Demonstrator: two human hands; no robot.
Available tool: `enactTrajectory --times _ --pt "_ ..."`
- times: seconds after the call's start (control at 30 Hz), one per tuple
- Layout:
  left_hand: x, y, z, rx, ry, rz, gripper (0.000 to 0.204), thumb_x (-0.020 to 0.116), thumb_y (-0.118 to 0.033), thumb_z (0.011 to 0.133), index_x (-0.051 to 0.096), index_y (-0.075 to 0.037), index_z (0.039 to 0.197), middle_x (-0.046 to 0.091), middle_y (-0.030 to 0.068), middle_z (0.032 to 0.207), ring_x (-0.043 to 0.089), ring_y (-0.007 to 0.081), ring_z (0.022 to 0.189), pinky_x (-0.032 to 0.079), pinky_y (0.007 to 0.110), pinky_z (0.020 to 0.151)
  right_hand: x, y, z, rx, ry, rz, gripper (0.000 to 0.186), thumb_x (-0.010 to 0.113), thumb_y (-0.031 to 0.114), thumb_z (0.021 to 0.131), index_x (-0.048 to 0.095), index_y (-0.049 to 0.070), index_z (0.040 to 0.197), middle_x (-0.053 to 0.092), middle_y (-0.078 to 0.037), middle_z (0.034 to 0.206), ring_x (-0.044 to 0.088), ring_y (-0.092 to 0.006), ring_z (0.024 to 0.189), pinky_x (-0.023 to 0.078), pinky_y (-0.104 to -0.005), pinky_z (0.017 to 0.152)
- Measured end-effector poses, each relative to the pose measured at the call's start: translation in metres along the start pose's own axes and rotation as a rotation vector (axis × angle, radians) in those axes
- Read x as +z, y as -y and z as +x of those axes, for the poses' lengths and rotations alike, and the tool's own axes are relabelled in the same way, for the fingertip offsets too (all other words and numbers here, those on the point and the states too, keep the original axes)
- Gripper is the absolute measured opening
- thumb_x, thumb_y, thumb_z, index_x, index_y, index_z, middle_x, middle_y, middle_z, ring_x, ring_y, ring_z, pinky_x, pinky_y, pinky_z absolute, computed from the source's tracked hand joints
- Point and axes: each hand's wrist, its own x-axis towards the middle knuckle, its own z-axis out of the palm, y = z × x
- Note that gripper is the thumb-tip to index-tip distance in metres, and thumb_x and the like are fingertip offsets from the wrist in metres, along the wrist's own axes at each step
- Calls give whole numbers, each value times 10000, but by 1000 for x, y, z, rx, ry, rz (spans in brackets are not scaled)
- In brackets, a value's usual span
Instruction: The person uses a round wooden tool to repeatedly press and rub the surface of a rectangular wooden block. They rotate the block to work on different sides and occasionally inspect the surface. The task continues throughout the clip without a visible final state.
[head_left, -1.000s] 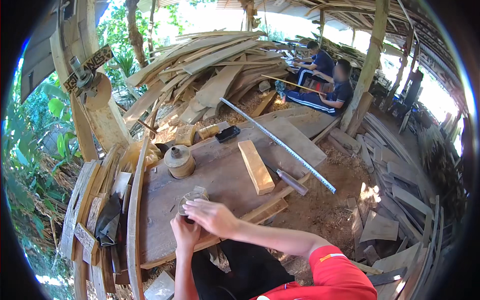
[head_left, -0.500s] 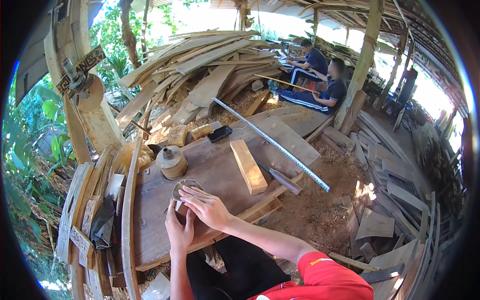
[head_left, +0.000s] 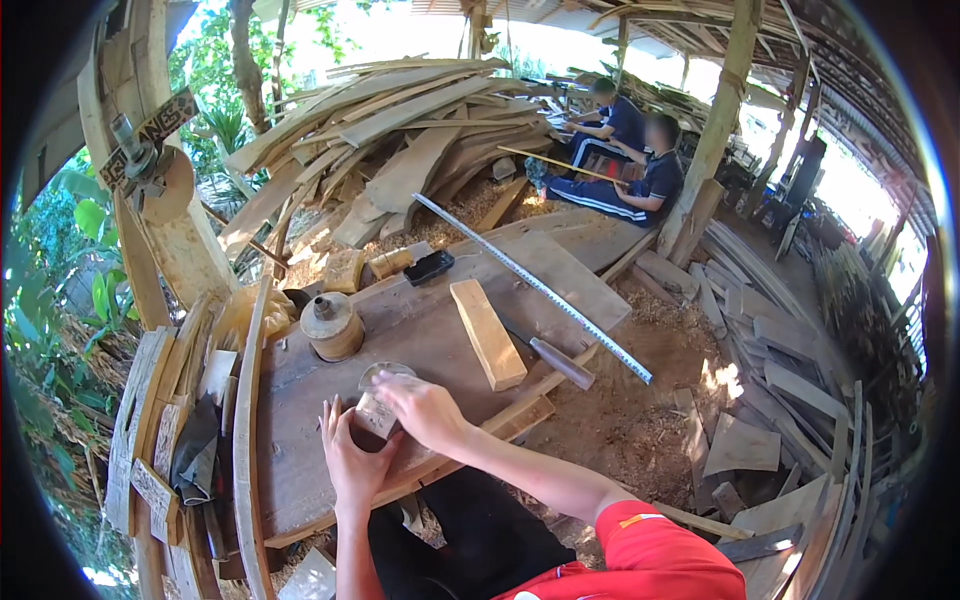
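Note:
A small pale wooden block (head_left: 374, 417) stands near the front edge of the wooden bench, with my left hand (head_left: 355, 455) curled around its side. Just above and to the right, my right hand (head_left: 425, 415) reaches across over the block. Its fingers are smeared by motion and lie against the near edge of a round greyish disc (head_left: 388, 370). Whether they grip the disc is hidden. Left of it sits a round wooden pot-like piece with a small knob on top (head_left: 332, 326).
On the bench (head_left: 300, 430) lie a long wooden block (head_left: 487, 335), a hammer-like tool with a wooden handle (head_left: 562, 362), a long metal ruler (head_left: 530, 285) and a black tray (head_left: 430, 267). Planks are piled behind (head_left: 400, 130). Two people sit at the far right.
My right hand has drawn back from lying flat over the disc, its fingers now blurred. More of the wooden block shows between my hands. My left hand has spread wider around it.

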Motion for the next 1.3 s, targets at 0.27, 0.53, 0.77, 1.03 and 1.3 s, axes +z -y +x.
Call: enactTrajectory --times 0.27,0.53,0.77,1.03,1.3 --pt "0 -2 1 46 -46 23 624 897 -195 713 677 87 1225 559 330 1482 440 492 1473 338 541 1246 -5 4 -12 -64 -30 -31 252 648 116 981 705 -27 1181 725 -224 1279 713 -325 1196 589 -431 1003" --pt "0 0 -1 48 -62 -6 581 873 -180 714 686 86 1196 594 344 1422 474 514 1437 361 545 1223 0 7 -18 -166 -46 -138 247 661 95 974 714 -12 1190 723 -194 1300 694 -298 1239 588 -415 1025" --pt "-3 -3 3 57 -53 -30 560 900 -217 679 721 73 1124 583 310 1435 485 484 1427 372 531 1214 -8 2 -18 -29 -54 33 211 654 138 1007 715 13 1165 743 -187 1246 712 -331 1182 603 -434 937" --pt "-3 5 -3 88 -85 -87 429 848 -243 786 752 47 1088 547 302 1482 462 463 1448 310 542 1246 -7 17 -4 -358 -138 -36 279 685 140 1002 674 34 1260 710 -129 1353 663 -307 1277 518 -442 1116" --pt "-7 6 0 28 2 -160 290 803 -102 786 724 33 1029 738 237 1086 686 450 1090 455 549 1145 16 29 -7 -234 -138 89 272 687 131 1001 717 11 1243 728 -176 1296 690 -339 1229 519 -461 1108"
